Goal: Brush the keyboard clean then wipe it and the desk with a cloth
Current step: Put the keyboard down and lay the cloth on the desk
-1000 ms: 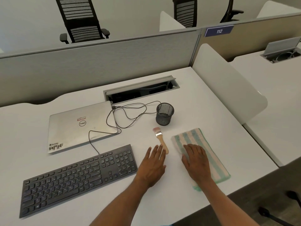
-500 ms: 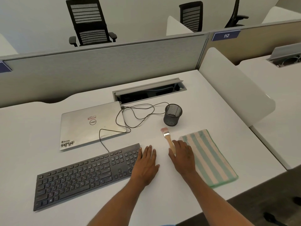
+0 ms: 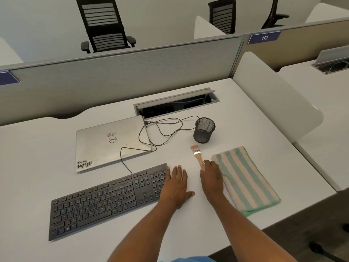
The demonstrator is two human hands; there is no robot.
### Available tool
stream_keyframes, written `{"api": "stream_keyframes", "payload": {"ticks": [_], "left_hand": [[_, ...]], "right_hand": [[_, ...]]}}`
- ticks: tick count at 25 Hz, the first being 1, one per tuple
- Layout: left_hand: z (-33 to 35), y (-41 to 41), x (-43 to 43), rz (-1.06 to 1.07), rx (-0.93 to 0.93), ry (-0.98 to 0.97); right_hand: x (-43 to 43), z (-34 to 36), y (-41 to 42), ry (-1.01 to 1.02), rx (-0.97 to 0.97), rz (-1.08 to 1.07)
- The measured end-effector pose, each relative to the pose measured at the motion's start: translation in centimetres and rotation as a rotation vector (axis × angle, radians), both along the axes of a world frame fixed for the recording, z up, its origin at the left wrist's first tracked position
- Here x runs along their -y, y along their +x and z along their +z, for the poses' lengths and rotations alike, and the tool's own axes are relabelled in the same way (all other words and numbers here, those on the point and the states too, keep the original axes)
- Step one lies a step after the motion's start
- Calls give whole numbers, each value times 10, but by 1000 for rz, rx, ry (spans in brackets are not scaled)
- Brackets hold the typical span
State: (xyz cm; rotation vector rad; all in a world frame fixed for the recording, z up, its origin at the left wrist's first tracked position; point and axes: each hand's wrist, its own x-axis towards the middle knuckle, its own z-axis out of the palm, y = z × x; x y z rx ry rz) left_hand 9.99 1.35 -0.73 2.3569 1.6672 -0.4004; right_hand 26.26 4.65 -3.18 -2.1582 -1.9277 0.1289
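L hand (image 3: 176,186) lies flat, palm down on the desk (image 3: 28,167), fingers straight and close together. Its fingertips overlap the far-right corner of the keyboard (image 3: 105,199), by the numpad, and the thumb is spread to the right on bare desk.

R hand (image 3: 211,178) is just right of it, also palm down, with a narrow strip of desk between the two. Its fingers reach forward over the near end of the brush (image 3: 197,154) handle. The handle end is hidden under the index/thumb side, so whether the hand pinches it or only rests on it can't be told. The outer edge of the R hand touches the left edge of the cloth (image 3: 245,178).

The brush lies flat on the desk, wooden handle toward the person, pinkish bristles pointing far, between keyboard and cloth. The cloth, folded w/ green and cream stripes, lies flat to the right, running near to far. The black keyboard sits left of the hands, angled, its left end nearer the person.

Farther off:
- a closed silver laptop (image 3: 109,142), far-left of the hands
- a thin black cable (image 3: 160,129) looping from it
- a black mesh pen cup (image 3: 204,130), upright, just beyond the bristles
- an open cable hatch (image 3: 175,104) in the desk
- a grey partition (image 3: 122,72)
- office chairs (image 3: 105,25) beyond it
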Motion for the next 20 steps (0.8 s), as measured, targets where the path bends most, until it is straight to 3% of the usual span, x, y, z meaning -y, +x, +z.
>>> {"api": "stream_keyframes", "payload": {"ticks": [6,14,20], "left_hand": [[-1,-2,0,1,2,-8],[4,0,-7,17,41,-28],[-6,-4,-16,43,93,-90]], "right_hand": [[4,8,-6,-41,-77,-102],[18,26,5,266,-453,-74],[0,76,10,452,-558,16]]}}
